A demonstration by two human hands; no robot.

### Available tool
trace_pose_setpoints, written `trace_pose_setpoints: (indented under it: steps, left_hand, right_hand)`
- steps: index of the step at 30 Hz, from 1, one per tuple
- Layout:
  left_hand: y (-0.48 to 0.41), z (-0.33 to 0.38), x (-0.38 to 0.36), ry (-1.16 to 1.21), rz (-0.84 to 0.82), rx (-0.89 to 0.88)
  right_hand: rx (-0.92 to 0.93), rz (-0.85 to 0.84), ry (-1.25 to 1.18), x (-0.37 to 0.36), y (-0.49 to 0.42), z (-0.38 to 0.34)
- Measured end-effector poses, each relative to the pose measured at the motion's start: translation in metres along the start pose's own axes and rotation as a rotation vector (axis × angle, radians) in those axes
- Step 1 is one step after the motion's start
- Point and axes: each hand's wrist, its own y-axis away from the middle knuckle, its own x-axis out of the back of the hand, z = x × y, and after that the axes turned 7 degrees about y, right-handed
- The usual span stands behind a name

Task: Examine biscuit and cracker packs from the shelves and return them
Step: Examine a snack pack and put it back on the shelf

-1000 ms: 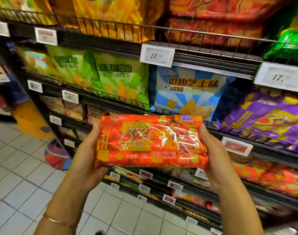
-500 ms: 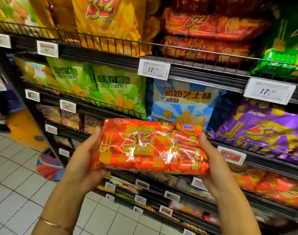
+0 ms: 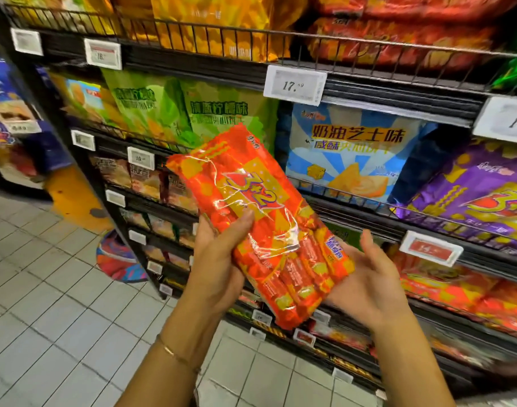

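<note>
pack (image 3: 260, 224): orange "3+2", below "17.59" price tag (image 3: 295, 85)
left hand (image 3: 219, 259): clamped on pack
right hand (image 3: 372, 283): fingers loose, under it

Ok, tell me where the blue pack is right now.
Head view, centre right: the blue pack stands between the green pack and the purple pack, under a 17 price tag.

Floor: pale square tiles (image 3: 40, 312) at 8 o'clock
Shelving: black racks (image 3: 192, 64) with wire rails, 10 to 4 o'clock
Price tag: white tag (image 3: 295, 85) at 12 o'clock, reading 17
Decal: colourful floor decal (image 3: 116, 259) at 9 o'clock
</note>
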Motion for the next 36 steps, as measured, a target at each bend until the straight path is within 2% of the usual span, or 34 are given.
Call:
trace_pose_setpoints:
  steps: [3,6,9,13,16,18,19,20,21,24,26,28,29,32,36]
  left_hand:
    - [0.0,0.002,0.006,-0.007,-0.01,0.117]
    - [0.002,-0.003,0.008,-0.007,-0.003,0.239]
    - [0.003,-0.008,0.009,-0.029,0.036,0.298]
    - [0.004,-0.002,0.004,-0.039,0.071,0.383]
    - [0.007,0.002,0.0,-0.114,0.093,0.421]
    - [-0.005,0.007,-0.009,-0.179,0.088,0.422]
    - [-0.002,0.013,0.002,-0.094,-0.003,0.378]
    - [-0.008,0.016,0.006,-0.031,0.011,0.314]
    - [-0.008,0.019,0.008,-0.068,0.039,0.258]
    - [-0.007,0.007,0.001,-0.445,0.023,0.278]
    - [-0.004,-0.001,-0.001,-0.493,0.064,0.284]
    - [-0.006,-0.008,0.009,-0.671,0.067,0.059]
    - [-0.008,-0.015,0.014,-0.77,0.087,0.014]
    - [-0.01,-0.023,0.013,-0.931,0.158,0.021]
    - [-0.017,-0.023,0.015,-0.798,0.158,0.164]
  right_hand:
    - [0.014,0.016,0.159,-0.005,-0.004,-0.004]
    - [0.037,-0.016,0.195,-0.015,-0.008,-0.004]
    - [0.035,0.028,0.257,-0.017,-0.01,-0.002]
    - [0.041,0.054,0.261,-0.013,-0.009,0.002]
    - [0.052,-0.008,0.24,-0.013,-0.008,-0.001]
    - [0.062,-0.077,0.308,-0.011,-0.006,-0.002]
    - [0.068,-0.086,0.342,-0.01,-0.007,-0.002]
    - [0.077,-0.073,0.371,-0.01,-0.009,-0.003]
    - [0.092,-0.037,0.396,-0.01,-0.013,-0.004]
    - [0.088,0.064,0.402,-0.01,-0.024,-0.004]
    - [0.061,0.056,0.269,-0.002,-0.022,0.005]
    - [0.055,0.059,0.165,0.001,-0.013,0.01]
    - [0.036,0.066,0.135,0.002,-0.009,0.012]
    - [-0.047,0.114,0.125,0.008,-0.01,0.01]
    - [-0.039,0.075,0.206,0.008,-0.009,0.005]
